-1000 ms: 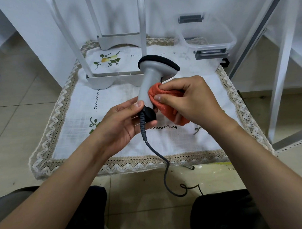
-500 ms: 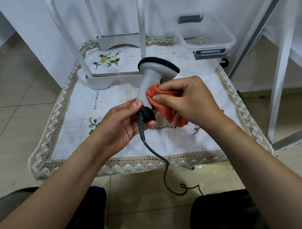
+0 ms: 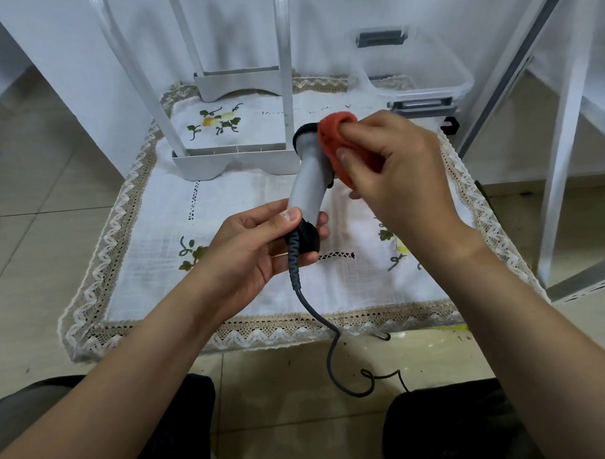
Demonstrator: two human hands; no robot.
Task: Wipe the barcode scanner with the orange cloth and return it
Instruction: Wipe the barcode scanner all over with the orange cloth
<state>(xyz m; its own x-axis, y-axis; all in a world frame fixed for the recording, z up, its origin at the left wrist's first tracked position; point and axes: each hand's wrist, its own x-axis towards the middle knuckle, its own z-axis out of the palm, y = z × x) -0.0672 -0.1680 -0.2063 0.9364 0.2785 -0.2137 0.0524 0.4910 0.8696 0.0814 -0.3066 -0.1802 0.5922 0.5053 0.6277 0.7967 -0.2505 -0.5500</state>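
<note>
Both bare forearms reached forward from the lower corners and met above the tabletop. The left hand lay palm-up and slightly tilted. Its thumb and fingers were curled tight round the black butt end of the barcode scanner, so the smooth grey plastic handle rose up and away toward a black-rimmed head. The right hand came in from the right with its back to the camera. Its bent fingers and thumb pinched the orange cloth, a nubbly bunched wad pressed against the scanner's head and upper handle. A dark ribbed sleeve at the butt ran into a thin cable, which hung past the tabletop's edge and curled on the tiled floor. The scanner was held in the air over a white woven tablecloth with embroidered flowers and a zigzag lace border. Behind it stood a white plastic stand and a clear plastic box with grey latches.
</note>
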